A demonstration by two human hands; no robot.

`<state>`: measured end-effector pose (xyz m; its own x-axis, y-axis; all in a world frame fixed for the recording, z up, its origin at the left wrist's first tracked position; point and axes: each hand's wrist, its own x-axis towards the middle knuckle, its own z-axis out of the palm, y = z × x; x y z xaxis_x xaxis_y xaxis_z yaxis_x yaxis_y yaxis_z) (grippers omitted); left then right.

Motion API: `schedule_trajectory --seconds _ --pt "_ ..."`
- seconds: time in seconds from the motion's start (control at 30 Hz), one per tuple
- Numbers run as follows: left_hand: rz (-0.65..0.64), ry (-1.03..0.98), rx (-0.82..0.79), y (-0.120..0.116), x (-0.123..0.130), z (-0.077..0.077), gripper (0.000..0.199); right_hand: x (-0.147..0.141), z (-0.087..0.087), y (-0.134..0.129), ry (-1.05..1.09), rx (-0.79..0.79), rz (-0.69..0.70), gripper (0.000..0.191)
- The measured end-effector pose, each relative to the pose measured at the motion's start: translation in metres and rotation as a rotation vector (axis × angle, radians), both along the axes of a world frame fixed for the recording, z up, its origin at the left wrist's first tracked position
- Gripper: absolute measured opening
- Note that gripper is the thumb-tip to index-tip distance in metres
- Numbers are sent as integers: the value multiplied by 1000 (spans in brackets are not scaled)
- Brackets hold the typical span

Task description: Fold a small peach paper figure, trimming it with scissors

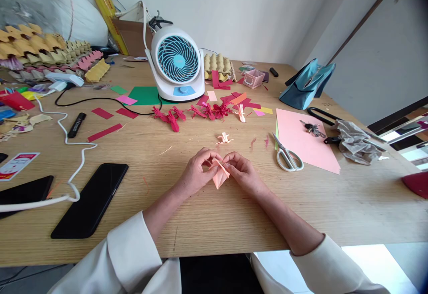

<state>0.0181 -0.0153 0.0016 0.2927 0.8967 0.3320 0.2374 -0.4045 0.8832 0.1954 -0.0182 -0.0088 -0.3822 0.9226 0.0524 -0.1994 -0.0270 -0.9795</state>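
The peach paper point(220, 179) is held up between the two hands, its lower point hanging below the fingers. The left hand point(198, 173) pinches its left side and upper edge between thumb and fingers, and the right hand point(245, 174) pinches its upper right corner. Both grips look light, and the layers seem thin, so uneven pulling could tear a fold, and a slipping fingertip could set a crease askew or let a flap spring open. Pushing forward could crush the small pale figure point(224, 138), which rests just beyond the fingertips. Farther out stands the fan point(178, 62); whether it is running I cannot tell, but a draught from it might flutter loose pieces. Counted: one peach paper in the fingers; two pale figures, the near one and another point(241, 113) beyond it to the right; about six crimson figures point(173, 121) in two clusters past the fingers, the right one too tangled for certainty; three crimson strips point(104, 132) far to their left; one pair of scissors point(284, 150), one large pink sheet point(294, 135) and one bunch of keys point(313, 129) to their right; one marker point(76, 125) and two phones point(90, 200) to their left on the worktop point(200, 227).
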Motion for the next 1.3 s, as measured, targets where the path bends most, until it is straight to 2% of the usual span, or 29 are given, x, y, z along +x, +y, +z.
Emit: schedule_trajectory --seconds 0.07,0.2,0.33,0.57,0.73,0.97,1.17,1.3 --pt "-20 -25 -52 1 0 -1 3 0 1 -1 -28 5 14 32" --pt "-85 -117 -261 2 -1 -4 16 0 3 -3 -85 92 30 33" --pt "-112 -206 -415 2 -3 0 24 2 0 -4 -148 235 2 26" --pt "-137 -287 -554 3 -5 4 31 12 0 -4 -459 754 -116 31" --pt "-143 -282 -549 4 -6 3 31 17 7 -2 -548 908 -71 37" --pt "-158 -215 -519 2 -4 1 29 18 9 0 -604 928 25 24" --pt "-244 -409 -695 3 -4 -3 44 18 7 1 -570 921 -8 16" --pt "-222 -415 -660 2 -5 -4 49 19 8 1 -577 930 -35 15"
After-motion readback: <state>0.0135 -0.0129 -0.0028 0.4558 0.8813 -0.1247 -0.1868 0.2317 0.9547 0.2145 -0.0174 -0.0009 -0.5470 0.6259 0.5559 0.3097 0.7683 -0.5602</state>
